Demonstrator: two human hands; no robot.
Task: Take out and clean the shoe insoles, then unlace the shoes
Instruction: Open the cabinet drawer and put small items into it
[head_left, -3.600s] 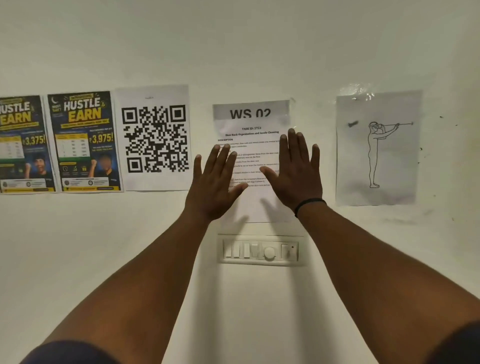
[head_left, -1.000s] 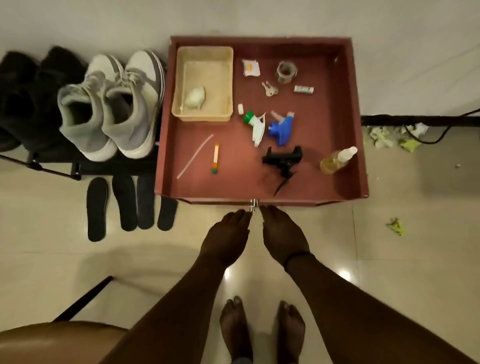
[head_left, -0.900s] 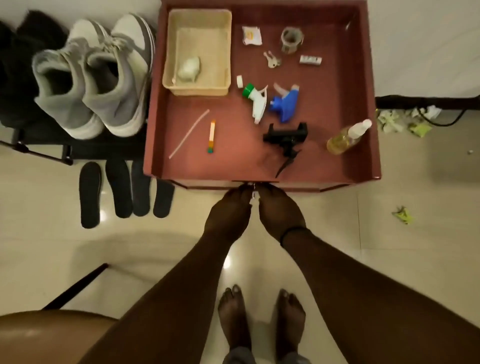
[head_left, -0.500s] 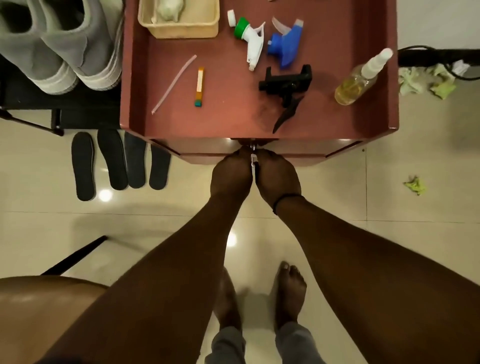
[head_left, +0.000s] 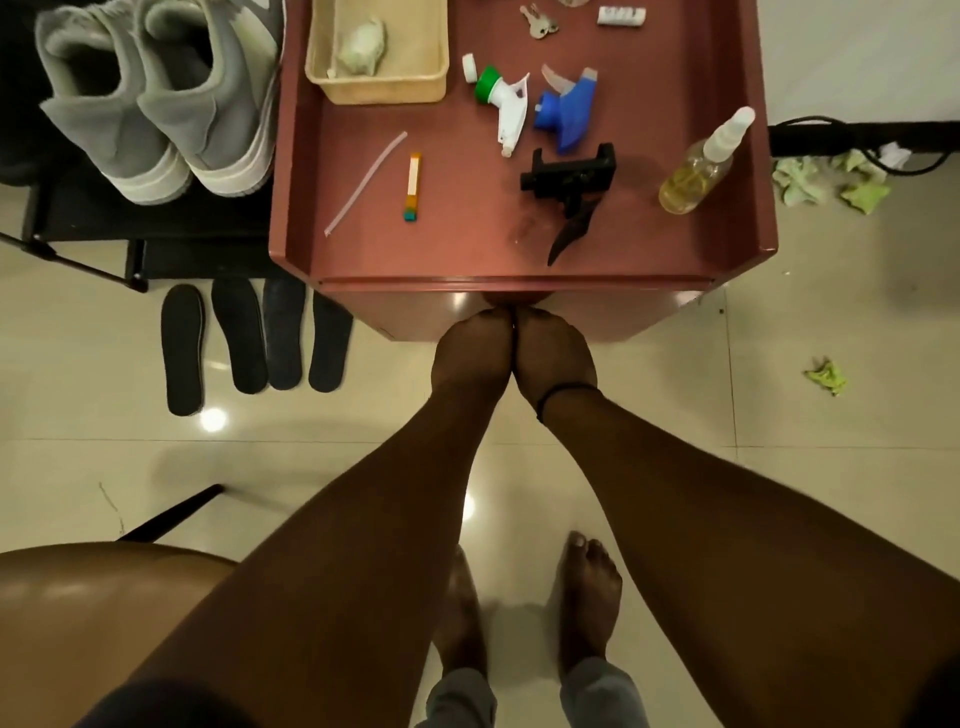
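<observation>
**Both hands at the cabinet front, insoles off to the left**

Our left hand (head_left: 470, 353) and right hand (head_left: 553, 353) are pressed side by side, knuckles up, against the front face of the red cabinet (head_left: 623, 317), just under its top edge. The fingertips tuck out of sight beneath that edge, so we cannot tell whether they are hooked on a handle, pinching something, or only resting there; nothing held shows.

Directly beyond the hands, on the cabinet's walled top, lie a black clamp-like tool (head_left: 569, 179), two loose spray triggers, one white and green (head_left: 501, 98) and one blue (head_left: 566, 111), a small spray bottle of yellowish liquid (head_left: 698, 166) to the right, and a beige basket (head_left: 376, 52) with a crumpled cloth (head_left: 361, 44) further off to the left.

The task's things all sit to the left of the grip. Four dark insoles (head_left: 254, 338) lie flat on the floor, level with our hands, their long axes running away from us, side by side and near one another. Beyond them, on a black rack (head_left: 78, 228), stand the grey shoes (head_left: 156, 104), heels toward us. We judge the left hand the nearer one for either, reaching sideways for the insoles and forward-left for the shoes; the insoles look already out of the shoes.
</observation>
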